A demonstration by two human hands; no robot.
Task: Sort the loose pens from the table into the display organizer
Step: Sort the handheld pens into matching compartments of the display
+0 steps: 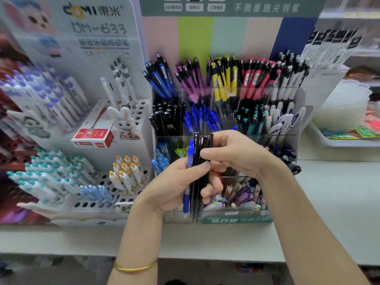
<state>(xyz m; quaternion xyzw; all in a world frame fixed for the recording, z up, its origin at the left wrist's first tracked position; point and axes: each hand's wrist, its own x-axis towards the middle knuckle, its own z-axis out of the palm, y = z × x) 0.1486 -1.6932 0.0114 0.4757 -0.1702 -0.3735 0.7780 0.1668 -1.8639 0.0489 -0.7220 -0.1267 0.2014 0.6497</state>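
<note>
Left hand (176, 182) grips bunch of black and blue plastic pens (196, 149); right hand (236, 155) pinches the black tops. Best to pull them straight up.

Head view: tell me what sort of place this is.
Probably a stationery shop: a display organizer packed with colour-sorted pens, a branded card stand printed with a model number, and a red pen box.

Several black pens (197, 155) and one blue pen (190, 150) stand upright, bunched, before the clear, pen-filled display organizer (300, 108)
</note>
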